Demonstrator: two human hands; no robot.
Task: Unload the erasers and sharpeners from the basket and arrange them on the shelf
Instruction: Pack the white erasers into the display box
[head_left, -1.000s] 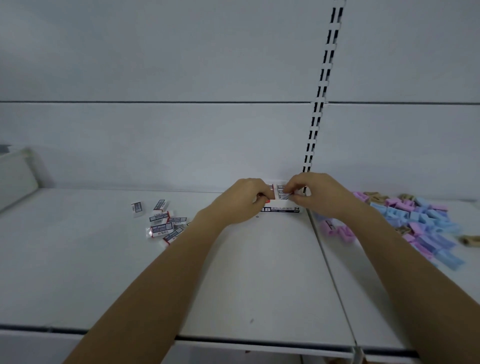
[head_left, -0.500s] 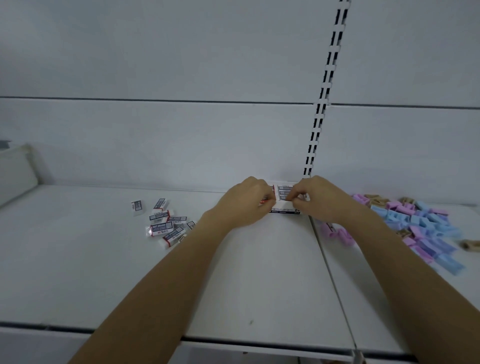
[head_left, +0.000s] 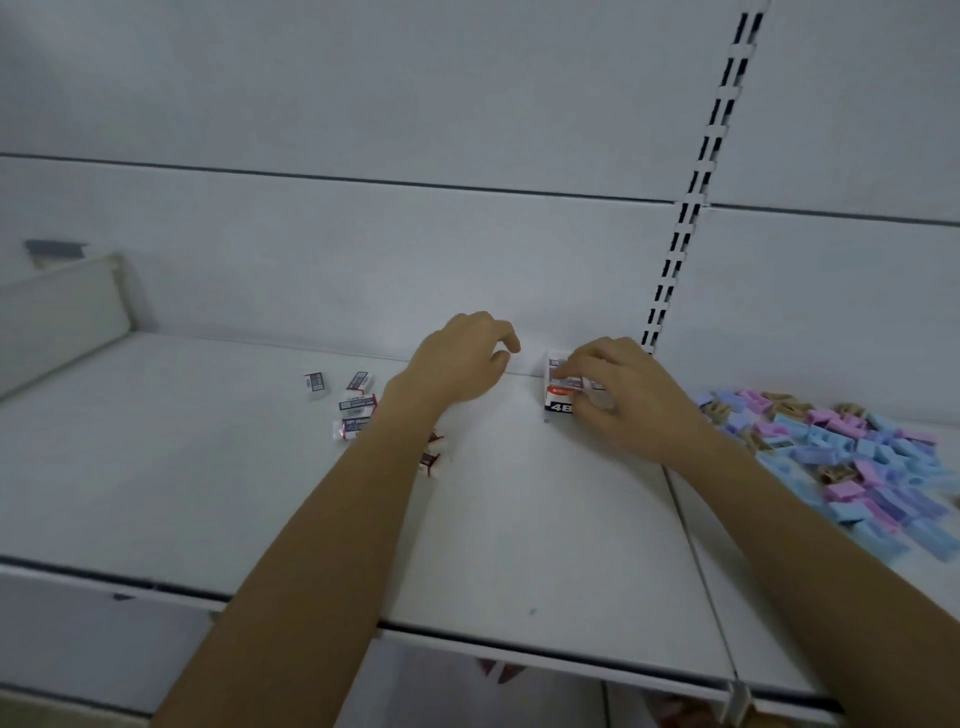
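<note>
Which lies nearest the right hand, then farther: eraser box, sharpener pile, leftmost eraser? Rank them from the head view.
1. eraser box: gripped by the right hand.
2. sharpener pile: right, beside that wrist.
3. leftmost eraser: far left, beyond the left hand.

Dim, flat bluish light, soft faint shadows, overall blur, wide-angle edge bending.
</note>
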